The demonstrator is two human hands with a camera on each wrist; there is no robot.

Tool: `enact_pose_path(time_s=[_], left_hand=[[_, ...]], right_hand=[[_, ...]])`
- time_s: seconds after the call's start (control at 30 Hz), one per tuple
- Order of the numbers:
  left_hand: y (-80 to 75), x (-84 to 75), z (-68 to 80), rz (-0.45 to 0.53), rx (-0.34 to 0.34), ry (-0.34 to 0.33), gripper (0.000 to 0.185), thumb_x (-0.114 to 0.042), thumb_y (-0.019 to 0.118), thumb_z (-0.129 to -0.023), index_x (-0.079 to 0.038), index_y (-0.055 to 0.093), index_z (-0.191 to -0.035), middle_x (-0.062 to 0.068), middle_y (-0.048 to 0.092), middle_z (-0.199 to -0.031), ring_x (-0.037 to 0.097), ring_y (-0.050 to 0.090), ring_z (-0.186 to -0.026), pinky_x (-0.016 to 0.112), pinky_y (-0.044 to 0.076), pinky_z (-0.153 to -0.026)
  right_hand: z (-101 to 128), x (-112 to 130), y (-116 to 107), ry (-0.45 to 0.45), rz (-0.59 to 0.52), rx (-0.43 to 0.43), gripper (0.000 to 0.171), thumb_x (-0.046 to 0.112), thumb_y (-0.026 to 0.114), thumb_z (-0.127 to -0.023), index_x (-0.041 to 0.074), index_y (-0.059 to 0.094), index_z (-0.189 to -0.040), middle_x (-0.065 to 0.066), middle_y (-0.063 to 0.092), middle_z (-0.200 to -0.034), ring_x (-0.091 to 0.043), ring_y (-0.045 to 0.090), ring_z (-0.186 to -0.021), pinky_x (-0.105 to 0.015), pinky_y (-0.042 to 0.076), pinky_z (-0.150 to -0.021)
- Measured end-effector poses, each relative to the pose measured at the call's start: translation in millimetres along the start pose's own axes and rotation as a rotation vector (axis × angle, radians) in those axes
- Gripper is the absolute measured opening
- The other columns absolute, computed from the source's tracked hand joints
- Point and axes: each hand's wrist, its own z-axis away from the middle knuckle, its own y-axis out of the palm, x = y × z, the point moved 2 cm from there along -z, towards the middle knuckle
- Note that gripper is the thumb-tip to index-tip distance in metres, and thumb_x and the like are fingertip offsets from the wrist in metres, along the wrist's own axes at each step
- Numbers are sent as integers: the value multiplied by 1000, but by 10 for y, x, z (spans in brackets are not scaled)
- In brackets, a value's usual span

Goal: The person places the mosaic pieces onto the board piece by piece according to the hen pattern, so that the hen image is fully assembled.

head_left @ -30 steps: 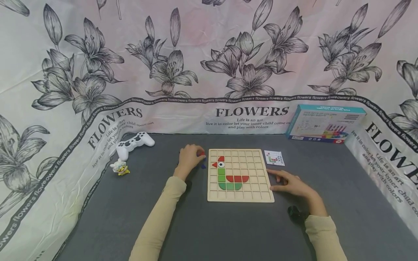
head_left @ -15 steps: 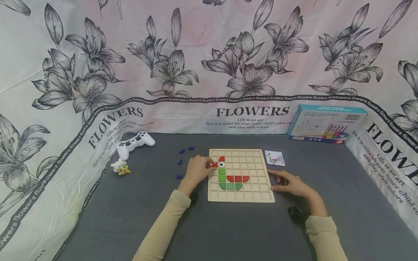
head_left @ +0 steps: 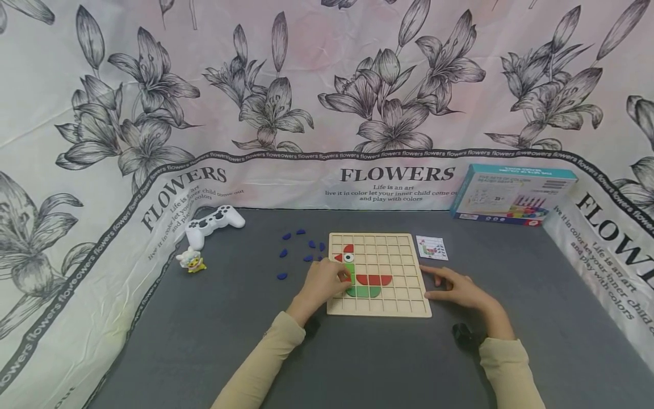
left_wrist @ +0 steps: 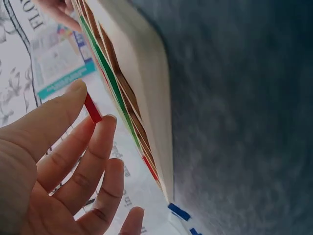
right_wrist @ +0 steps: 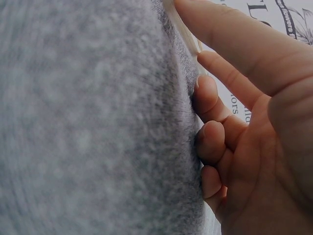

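Two hands are at the wooden grid board (head_left: 379, 274). A small red piece (left_wrist: 92, 108) is pinched between thumb and forefinger of the left hand (head_left: 323, 282), just above the board's left columns, beside the red and green bird figure (head_left: 360, 276). The right hand (head_left: 456, 288) is rested on the gray mat at the board's right edge, forefinger straight, other fingers curled. If the thin piece is lowered tilted, it could catch on a grid rib or nudge seated pieces.

Board (head_left: 393, 307) pale wood, red and green pieces (head_left: 373, 279); loose pieces (head_left: 282, 276) blue; mat (head_left: 357, 363) grey; controller (head_left: 214, 222) white; box (head_left: 511, 196) teal-edged
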Motion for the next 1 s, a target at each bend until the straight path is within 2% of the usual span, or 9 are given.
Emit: enact_pose_path(time_s=[0.13, 0.33, 0.5, 0.77, 1.0], left_hand=[[26, -67, 34, -6, 22, 19, 19, -37, 75, -75, -21, 75, -87, -12, 65, -70, 8, 54, -73, 33, 43, -75], [57, -175, 96, 22, 63, 32, 18, -37, 76, -74, -22, 74, -84, -15, 59, -63, 5, 47, -67, 28, 39, -70], [64, -244, 138, 54, 67, 65, 13, -33, 77, -73, -21, 74, -78, -15, 56, -59, 4, 46, -64, 24, 37, -64], [101, -282, 154, 45, 66, 126, 13, -31, 79, -71, -20, 75, -77, -15, 57, -57, 0, 47, -58, 19, 37, -59], [78, -295, 177, 40, 117, 168, 9, -26, 77, -74, -20, 75, -80, -14, 59, -59, -1, 44, -53, 16, 35, -54]], right_hand=[[2, -4, 0, -1, 2, 0, 68, 43, 69, -79, 22, 43, -139, 0, 42, -90, -10, 36, -63, -27, 25, -56], [6, 3, -3, 5, -7, 4, 69, 43, 69, -80, 22, 43, -139, 0, 42, -90, -10, 36, -63, -28, 25, -57], [10, 7, -1, -9, -7, 4, 69, 42, 69, -80, 21, 43, -139, 0, 42, -90, -10, 36, -62, -27, 25, -56], [2, 3, 11, -11, 2, -3, 69, 42, 70, -79, 20, 44, -139, 0, 42, -90, -9, 36, -61, -27, 26, -56], [-5, -2, 1, 3, -2, -3, 69, 42, 70, -79, 21, 44, -139, 0, 42, -90, -9, 36, -63, -26, 26, -55]])
